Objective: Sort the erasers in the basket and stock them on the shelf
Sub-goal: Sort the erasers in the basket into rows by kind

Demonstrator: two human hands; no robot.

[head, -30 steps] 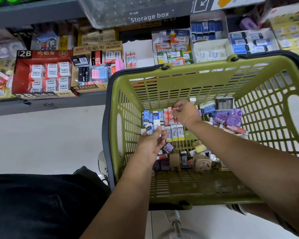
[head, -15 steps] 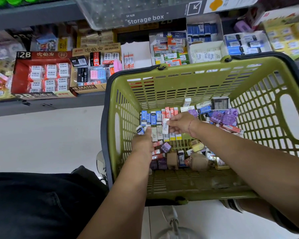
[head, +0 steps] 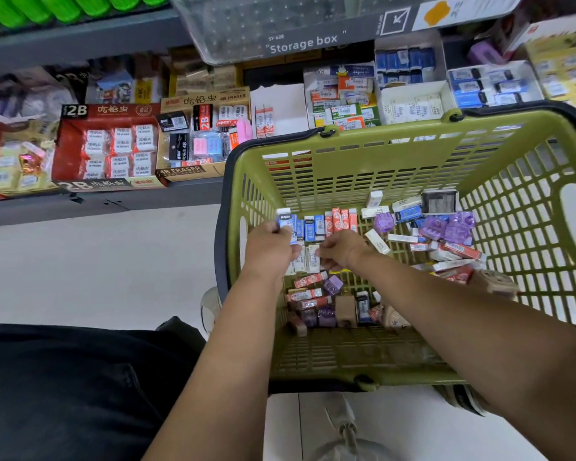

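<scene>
**Put Each Eraser With Its Own Kind**

The shelf [head: 97, 204] is at ten o'clock from the green basket [head: 413, 134], and a red box [head: 70, 151] of erasers sits on it. Inside the basket, at nine o'clock, the left hand [head: 268, 249] holds a blue eraser [head: 285, 222]. Its fingers are clamped on it. Just to the right, the right hand [head: 343, 247] reaches over the white erasers [head: 308, 259]. I cannot tell if its fingers grip one. At three o'clock, purple erasers [head: 453, 227] lie in a messy heap.

To do this step well, I think the blue eraser should go beside the blue row [head: 313, 227] at eleven o'clock, standing straight like the others. Keeping each kind together makes stocking easy.
</scene>
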